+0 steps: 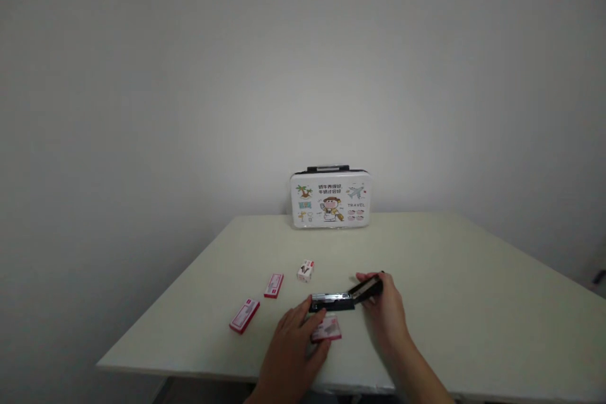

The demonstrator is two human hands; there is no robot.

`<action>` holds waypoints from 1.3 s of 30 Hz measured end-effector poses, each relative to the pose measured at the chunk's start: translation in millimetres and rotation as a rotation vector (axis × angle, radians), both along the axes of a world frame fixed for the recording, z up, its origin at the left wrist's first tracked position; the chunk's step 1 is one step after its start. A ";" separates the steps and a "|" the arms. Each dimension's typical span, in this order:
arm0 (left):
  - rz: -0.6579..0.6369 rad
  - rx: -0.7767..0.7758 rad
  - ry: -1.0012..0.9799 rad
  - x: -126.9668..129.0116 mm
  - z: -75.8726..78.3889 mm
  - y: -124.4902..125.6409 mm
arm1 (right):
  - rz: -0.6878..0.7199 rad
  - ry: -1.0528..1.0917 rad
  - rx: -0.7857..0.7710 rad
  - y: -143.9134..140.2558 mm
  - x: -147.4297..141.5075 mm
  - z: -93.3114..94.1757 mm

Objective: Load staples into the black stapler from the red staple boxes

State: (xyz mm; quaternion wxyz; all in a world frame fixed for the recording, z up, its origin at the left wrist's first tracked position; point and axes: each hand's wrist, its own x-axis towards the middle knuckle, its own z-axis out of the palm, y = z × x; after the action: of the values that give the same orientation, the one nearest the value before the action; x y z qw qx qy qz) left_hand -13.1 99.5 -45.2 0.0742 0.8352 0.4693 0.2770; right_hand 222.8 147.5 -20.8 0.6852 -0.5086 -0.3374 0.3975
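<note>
A black stapler (331, 304) lies opened out on the table, its silvery inner rail showing. My right hand (386, 312) is closed around its raised upper arm (365, 289), at the right. My left hand (297, 342) grips the left end of the stapler's base with its fingertips. Between the thumb and index finger of that hand sits a small pink-and-white box (330, 327), partly covered by the fingers. I cannot tell whether the thumb presses on this box.
Two flat pink-and-white boxes (245, 315) (273, 285) lie on the left of the white table (449, 265). A small white box (305, 271) stands beyond the stapler. A white case (330, 199) with cartoon prints stands at the back against the wall.
</note>
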 end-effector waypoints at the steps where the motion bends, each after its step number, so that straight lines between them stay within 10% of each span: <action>1: -0.005 0.000 -0.015 -1.0 -1.1 -0.1 | 0.039 0.099 -0.051 -4.4 14.4 -6.1; 6: -0.005 -0.133 -0.185 -6.9 2.1 1.1 | 0.191 -0.084 -0.297 -37.6 52.5 -19.5; 12: -0.010 -0.174 -0.213 -0.4 14.6 10.0 | 0.660 -0.402 -0.320 -47.6 -5.1 -15.2; 24: -0.057 -0.120 -0.174 -11.2 16.8 10.9 | 0.375 -0.685 -0.120 -38.8 17.4 -6.4; 39: -0.018 -0.075 -0.160 -4.9 21.3 5.6 | 0.361 -0.819 -0.037 -13.4 -33.1 4.0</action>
State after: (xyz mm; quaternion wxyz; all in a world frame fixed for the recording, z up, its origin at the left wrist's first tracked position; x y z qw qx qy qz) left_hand -18.0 105.1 -23.9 0.1452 0.8112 0.4644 0.3244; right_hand 189.7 134.1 -16.8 0.4056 -0.5692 -0.6571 0.2823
